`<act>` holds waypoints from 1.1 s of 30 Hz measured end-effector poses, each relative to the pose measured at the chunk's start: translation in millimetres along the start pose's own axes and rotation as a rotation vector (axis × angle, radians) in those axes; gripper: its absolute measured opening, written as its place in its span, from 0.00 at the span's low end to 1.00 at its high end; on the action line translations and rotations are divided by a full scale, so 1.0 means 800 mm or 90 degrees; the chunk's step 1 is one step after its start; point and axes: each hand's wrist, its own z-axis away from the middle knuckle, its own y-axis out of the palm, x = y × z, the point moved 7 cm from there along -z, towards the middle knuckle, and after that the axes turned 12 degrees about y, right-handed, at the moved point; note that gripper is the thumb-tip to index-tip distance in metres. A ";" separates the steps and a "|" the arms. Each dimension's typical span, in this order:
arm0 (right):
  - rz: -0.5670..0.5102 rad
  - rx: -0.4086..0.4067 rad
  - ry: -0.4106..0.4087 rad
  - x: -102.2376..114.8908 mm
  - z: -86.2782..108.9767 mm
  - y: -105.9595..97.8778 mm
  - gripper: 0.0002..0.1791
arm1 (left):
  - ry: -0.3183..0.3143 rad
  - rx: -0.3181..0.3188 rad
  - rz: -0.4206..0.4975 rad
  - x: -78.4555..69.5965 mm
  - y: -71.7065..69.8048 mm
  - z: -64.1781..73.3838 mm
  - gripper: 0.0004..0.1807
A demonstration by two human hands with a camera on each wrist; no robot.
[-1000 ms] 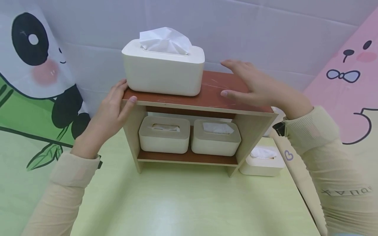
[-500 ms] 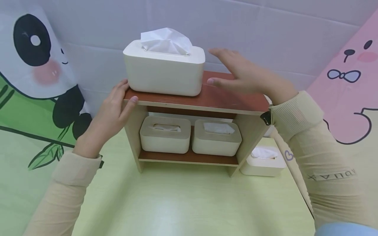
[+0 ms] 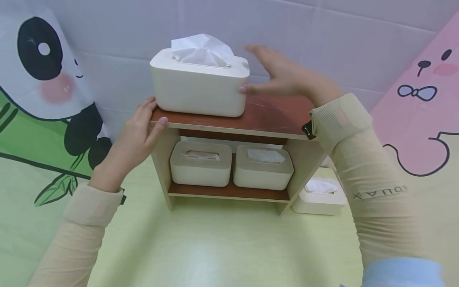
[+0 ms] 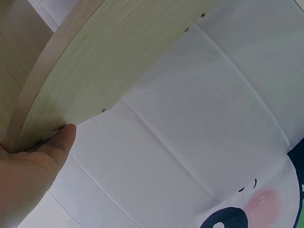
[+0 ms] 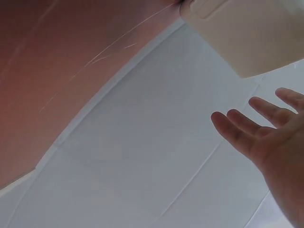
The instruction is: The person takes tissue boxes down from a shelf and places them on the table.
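A cream tissue box (image 3: 199, 89) stands upright on the red-brown top of a small wooden shelf (image 3: 276, 115), a white tissue rising from its slot. My left hand (image 3: 129, 137) grips the shelf's left top corner, thumb on the front edge and fingers along the left side. In the left wrist view, fingers touch the end of its side panel (image 4: 109, 52). Spread wide, my right hand (image 3: 287, 75) is at the box's right end. Its thumb tip overlaps the front right corner; contact cannot be told. The right wrist view shows a gap between the other fingers and the box (image 5: 251, 35).
Two tissue boxes, left (image 3: 200, 164) and right (image 3: 263, 167), sit side by side on the lower board. Another tissue box (image 3: 319, 195) stands on the pale table (image 3: 222, 243) right of the shelf. Behind hangs a pale cloth (image 3: 305, 32), with cartoon animals at both sides.
My right hand has moved left and away from me, from above the shelf's right part to the box's right end. The left hand stays on the corner, and the boxes have not moved.
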 end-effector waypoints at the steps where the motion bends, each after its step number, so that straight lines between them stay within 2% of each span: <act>1: -0.001 0.004 0.005 0.001 -0.003 0.000 0.52 | 0.000 0.000 -0.001 0.000 0.000 0.000 0.34; 11: 0.002 0.039 0.032 0.010 -0.021 0.006 0.55 | 0.000 -0.003 -0.001 -0.001 0.001 0.000 0.34; 19: -0.018 0.062 0.031 0.012 -0.034 0.018 0.57 | 0.007 -0.008 -0.008 0.000 0.003 0.000 0.34; 25: -0.066 0.071 0.006 0.015 -0.042 0.023 0.56 | 0.005 -0.007 -0.004 0.000 0.002 0.001 0.34; 31: -0.099 0.083 -0.021 0.022 -0.047 0.024 0.50 | -0.001 -0.004 0.004 -0.001 0.001 0.000 0.34; 33: -0.119 0.089 -0.046 0.027 -0.048 0.025 0.46 | 0.001 -0.006 0.002 -0.001 0.001 0.000 0.34</act>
